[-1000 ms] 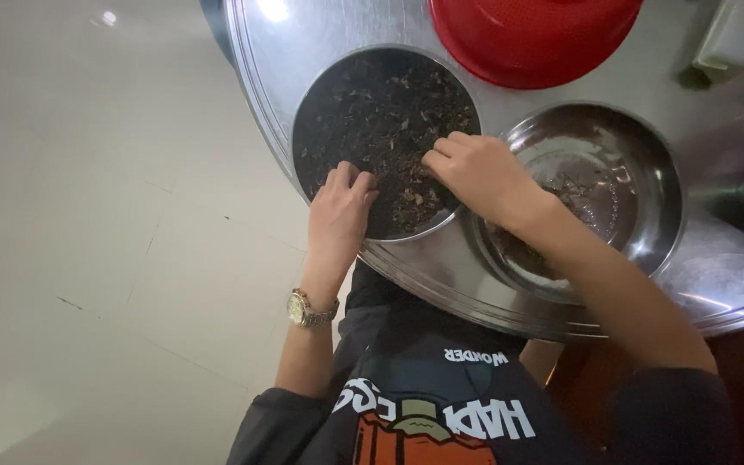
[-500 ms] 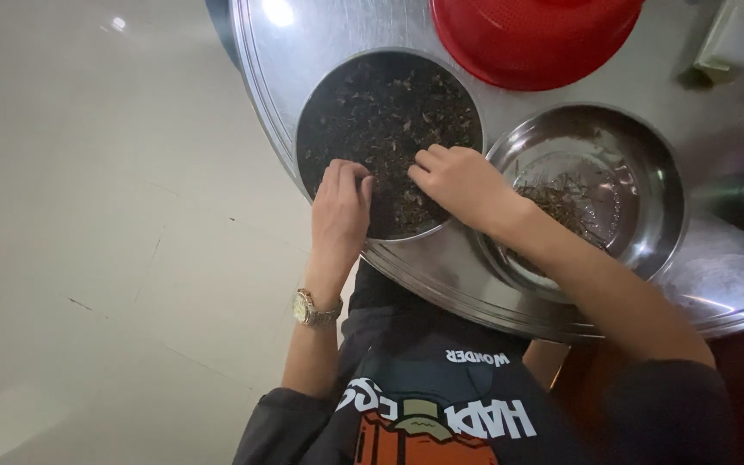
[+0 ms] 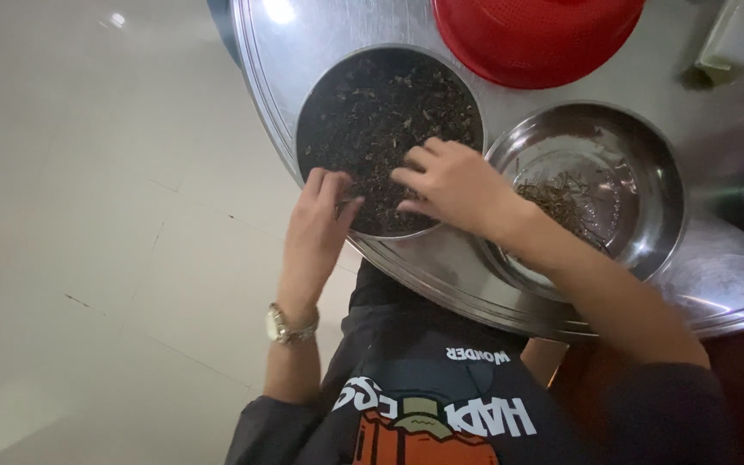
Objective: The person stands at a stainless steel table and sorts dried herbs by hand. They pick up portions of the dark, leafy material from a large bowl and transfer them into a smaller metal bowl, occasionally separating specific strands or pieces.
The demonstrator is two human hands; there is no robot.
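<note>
A round steel pan [image 3: 329, 95] filled with dark dried leaves [image 3: 381, 112] sits on a large steel tray [image 3: 286, 60]. My left hand [image 3: 316, 224] rests at the pan's near rim, fingers together, wearing a wristwatch [image 3: 290, 327]. My right hand [image 3: 454, 185] lies on the leaves at the pan's near right side, fingers spread and bent as if picking. To the right stands a steel bowl [image 3: 647, 172] with a small heap of sorted leaves [image 3: 561, 198]; my right forearm crosses its near rim.
A red plastic colander [image 3: 536, 39] stands at the tray's far side. A pale green object [image 3: 725, 43] lies at the top right. Light floor tiles [image 3: 88, 215] spread to the left; the tray's near edge overhangs my lap.
My right hand slid left from the bowl's edge onto the leaves in the pan. My left hand shifted slightly toward the near rim. The view moved closer.
</note>
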